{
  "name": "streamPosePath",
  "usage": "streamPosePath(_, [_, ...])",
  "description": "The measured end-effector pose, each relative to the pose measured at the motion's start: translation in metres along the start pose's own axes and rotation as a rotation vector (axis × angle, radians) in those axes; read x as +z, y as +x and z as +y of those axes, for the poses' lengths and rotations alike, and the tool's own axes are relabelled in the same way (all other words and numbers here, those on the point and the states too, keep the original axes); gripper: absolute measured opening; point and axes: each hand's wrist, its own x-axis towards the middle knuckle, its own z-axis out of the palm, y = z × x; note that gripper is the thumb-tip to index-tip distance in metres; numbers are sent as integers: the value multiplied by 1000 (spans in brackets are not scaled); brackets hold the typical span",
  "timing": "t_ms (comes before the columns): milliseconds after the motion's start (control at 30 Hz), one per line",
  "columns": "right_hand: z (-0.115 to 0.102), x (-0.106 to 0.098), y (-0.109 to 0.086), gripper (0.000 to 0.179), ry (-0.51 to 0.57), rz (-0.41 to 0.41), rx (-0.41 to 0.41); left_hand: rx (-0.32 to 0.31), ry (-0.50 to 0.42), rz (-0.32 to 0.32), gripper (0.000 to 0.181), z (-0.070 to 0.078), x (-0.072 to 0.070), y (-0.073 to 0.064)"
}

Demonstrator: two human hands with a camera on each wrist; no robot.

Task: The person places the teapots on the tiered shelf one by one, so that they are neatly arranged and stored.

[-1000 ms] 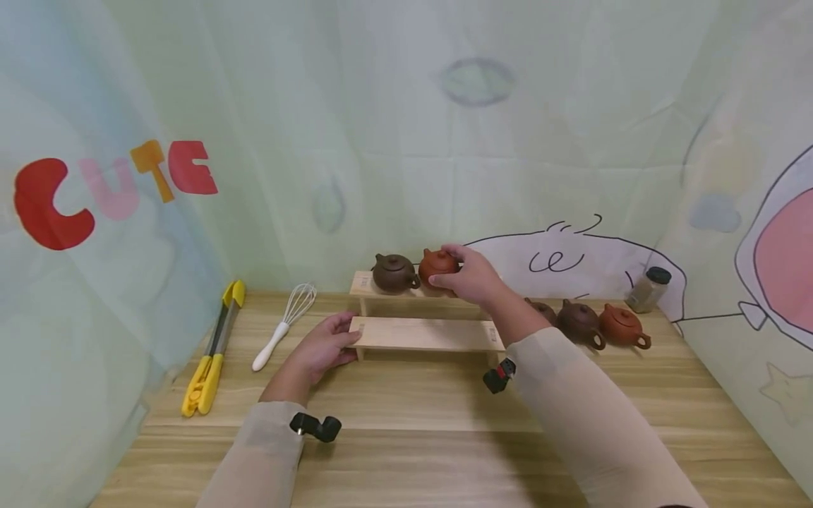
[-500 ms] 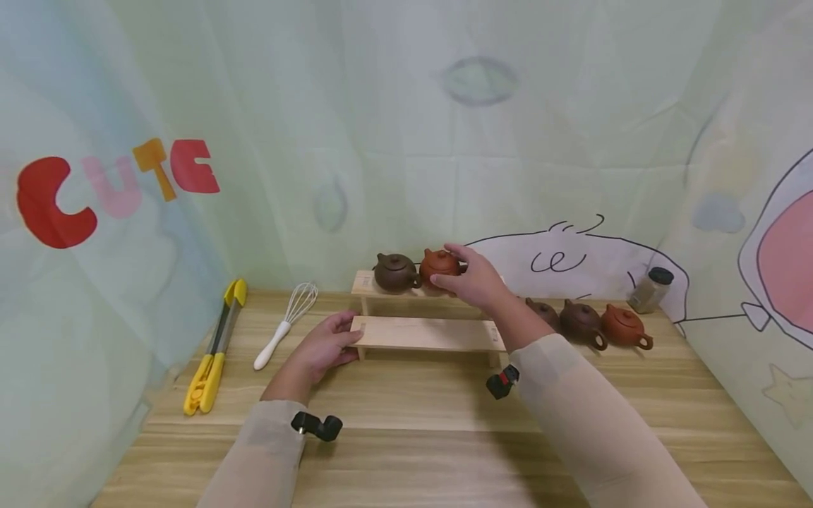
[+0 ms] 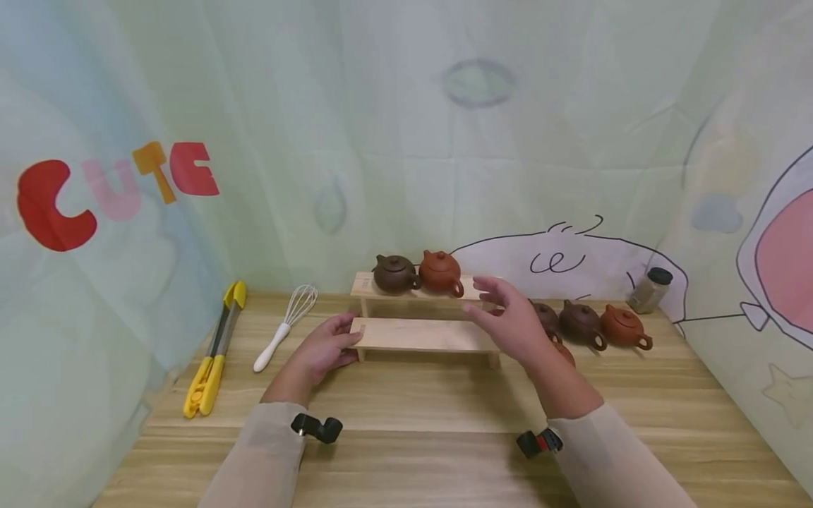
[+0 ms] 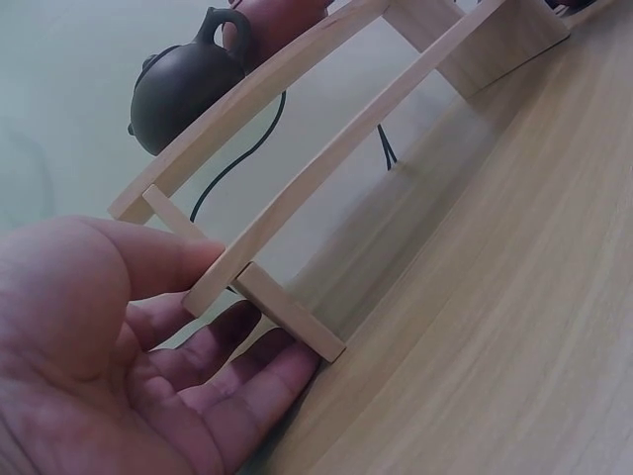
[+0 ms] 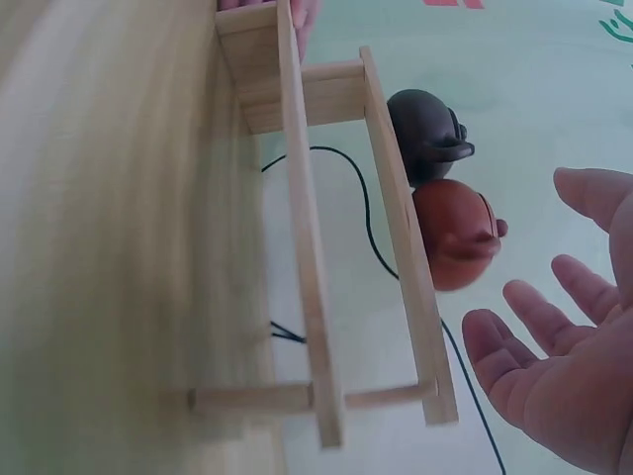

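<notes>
A two-step wooden display stand (image 3: pixel 419 334) stands on the table. On its upper step sit a dark brown teapot (image 3: pixel 392 274) and, just right of it, a reddish-orange teapot (image 3: pixel 439 272), handle toward the right. My left hand (image 3: pixel 325 346) grips the stand's left end, thumb on the lower step's board and fingers against the leg (image 4: pixel 292 317). Beside the red teapot, my right hand (image 3: pixel 511 321) hovers near the stand's right end with fingers spread and nothing held. In the right wrist view a gap separates these fingers from the red teapot (image 5: pixel 457 233).
Several more teapots, including a dark one (image 3: pixel 579 322) and a red one (image 3: pixel 624 327), stand right of the stand; my right hand and wrist partly hide two. A black-capped jar (image 3: pixel 649 291) is behind them. A whisk (image 3: pixel 282 331) and yellow tongs (image 3: pixel 212 353) lie left.
My right hand has let go of the red teapot and drawn back right and toward me. The teapot stays on the upper step. My left hand keeps its place.
</notes>
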Motion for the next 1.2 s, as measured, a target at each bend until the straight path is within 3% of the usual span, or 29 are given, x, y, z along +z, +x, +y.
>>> streamPosePath(267, [25,-25,-32,69,-31,59,17,-4,-8,0,65,1,1,-1])
streamPosePath(767, [72,-87,-55,71,-168,118,85,-7,-6,5,65,0,0,-1])
streamPosePath(900, [79,-95,-57,73,-175,94,123,-7,0,8,65,1,0,-1])
streamPosePath(1067, [92,-99,-57,81,-224,-4,187,-5,-1,3,66,2,1,-1])
streamPosePath(1200, [99,-99,-57,84,-235,-45,193,-6,-2,0,66,2,1,-1])
